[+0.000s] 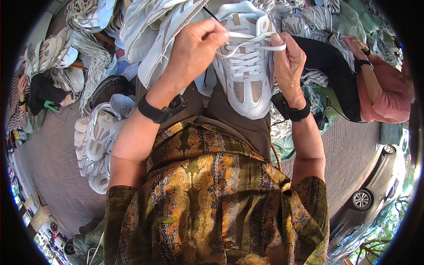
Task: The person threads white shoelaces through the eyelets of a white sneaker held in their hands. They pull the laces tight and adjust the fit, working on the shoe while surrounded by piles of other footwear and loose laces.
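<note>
A white sneaker [245, 70] with beige mesh panels rests toe-down on my lap, its tongue pointing away from me. My left hand [194, 48] pinches one end of its white lace [247, 44] at the top eyelets. My right hand [289, 62] grips the other lace end at the shoe's right side, pulling it taut across the tongue. Both wrists wear black bands.
Piles of white sneakers [95, 141] lie on the ground at my left and heaped ahead [150, 26]. Another person in a pink top [384, 92] sits at the right. A further person's arm [20, 95] shows at far left. A grey car [371, 194] stands at lower right.
</note>
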The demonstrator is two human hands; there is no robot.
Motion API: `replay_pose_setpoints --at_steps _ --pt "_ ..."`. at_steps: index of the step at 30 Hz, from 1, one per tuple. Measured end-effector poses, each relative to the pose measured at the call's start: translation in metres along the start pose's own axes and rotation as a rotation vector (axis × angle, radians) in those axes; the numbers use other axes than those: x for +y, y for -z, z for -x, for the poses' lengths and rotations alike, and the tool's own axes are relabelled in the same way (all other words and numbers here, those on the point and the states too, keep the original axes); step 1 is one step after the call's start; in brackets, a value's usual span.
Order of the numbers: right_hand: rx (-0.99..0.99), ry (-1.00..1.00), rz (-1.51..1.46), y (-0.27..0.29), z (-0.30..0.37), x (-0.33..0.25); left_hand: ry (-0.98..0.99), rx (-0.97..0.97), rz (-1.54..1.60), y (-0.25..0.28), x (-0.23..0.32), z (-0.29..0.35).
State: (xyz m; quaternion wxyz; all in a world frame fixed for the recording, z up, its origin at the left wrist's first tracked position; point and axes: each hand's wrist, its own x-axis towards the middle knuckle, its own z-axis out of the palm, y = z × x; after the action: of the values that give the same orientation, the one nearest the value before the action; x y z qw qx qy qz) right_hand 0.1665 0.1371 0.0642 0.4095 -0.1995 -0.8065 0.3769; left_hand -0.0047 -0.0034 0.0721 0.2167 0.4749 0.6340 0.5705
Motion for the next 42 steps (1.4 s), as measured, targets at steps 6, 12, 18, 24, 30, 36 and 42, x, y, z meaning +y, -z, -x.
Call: replay_pose_setpoints --at_steps 6,12,18,24,30,36,42 --pt "-0.006 0.101 0.095 -0.003 -0.001 0.008 0.232 0.041 0.347 0.013 -0.028 0.002" --pt "0.008 0.191 0.174 -0.008 -0.003 0.006 0.285 0.091 0.352 0.017 -0.042 0.009" --pt "-0.007 0.149 0.197 0.000 0.001 0.000 -0.336 0.297 -0.362 -0.005 -0.020 0.025" --pt "-0.054 0.071 0.168 0.003 0.000 0.001 -0.524 0.236 -0.499 -0.014 -0.014 0.033" --pt "-0.161 -0.022 -0.039 0.034 -0.007 -0.009 -0.448 0.155 -0.380 -0.007 -0.014 0.024" --pt "-0.330 0.468 0.504 0.019 -0.037 -0.057 -0.213 0.009 -0.001 -0.001 -0.014 0.015" --pt "-0.457 0.518 0.547 0.010 -0.047 -0.052 -0.195 -0.082 0.032 0.005 -0.017 0.013"
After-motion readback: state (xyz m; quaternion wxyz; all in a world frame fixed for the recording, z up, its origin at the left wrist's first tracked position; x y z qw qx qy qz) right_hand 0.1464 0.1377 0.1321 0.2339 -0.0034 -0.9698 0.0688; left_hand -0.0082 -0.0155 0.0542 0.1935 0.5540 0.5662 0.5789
